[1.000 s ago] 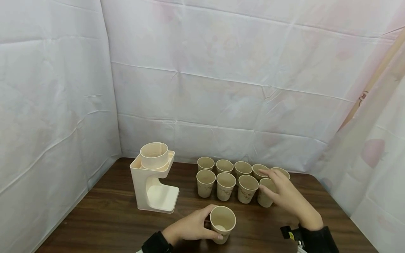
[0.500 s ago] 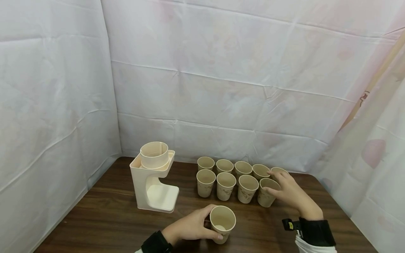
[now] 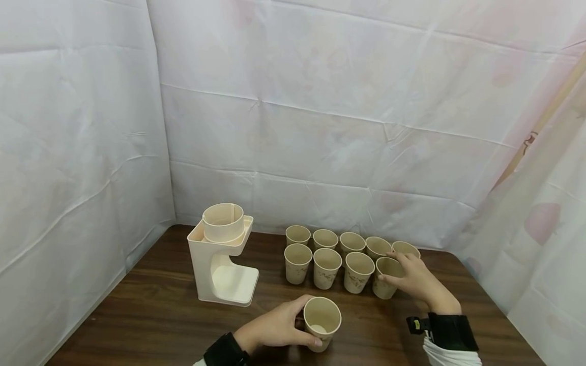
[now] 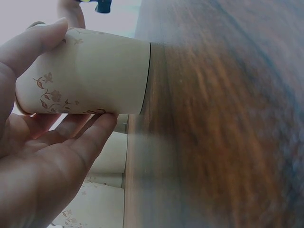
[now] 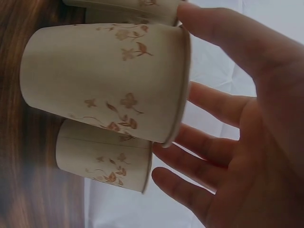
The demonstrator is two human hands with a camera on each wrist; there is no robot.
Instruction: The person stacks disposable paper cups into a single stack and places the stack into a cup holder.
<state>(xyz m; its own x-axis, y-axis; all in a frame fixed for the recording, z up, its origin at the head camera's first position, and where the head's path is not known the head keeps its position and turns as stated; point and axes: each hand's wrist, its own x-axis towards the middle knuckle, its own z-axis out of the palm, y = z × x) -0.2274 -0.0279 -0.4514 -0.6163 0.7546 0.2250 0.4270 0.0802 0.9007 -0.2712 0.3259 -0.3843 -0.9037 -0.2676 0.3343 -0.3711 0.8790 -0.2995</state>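
My left hand (image 3: 281, 326) grips a beige paper cup (image 3: 322, 317) near the table's front, thumb and fingers curled round its sides. In the left wrist view this cup's brown flower print shows, and its base meets the tabletop. My right hand (image 3: 420, 280) is at the rightmost front-row paper cup (image 3: 383, 287), thumb on the near side and fingers reaching behind its rim. The right wrist view shows that upright cup (image 5: 104, 78) with the thumb tip right at its rim and the other fingers spread loosely. Another cup (image 5: 107, 156) stands behind it.
Several more paper cups (image 3: 324, 274) stand upright in two rows toward the back of the dark wooden table (image 3: 151, 325). On the left is a cream dispenser-like stand (image 3: 201, 274) with a round holder (image 3: 223, 231) on top. A pale curtain (image 3: 274, 137) hangs behind.
My right hand has shifted from above the cups to the right, then lowered round the rightmost front cup's rim. The left hand and its paper cup have stayed in place.
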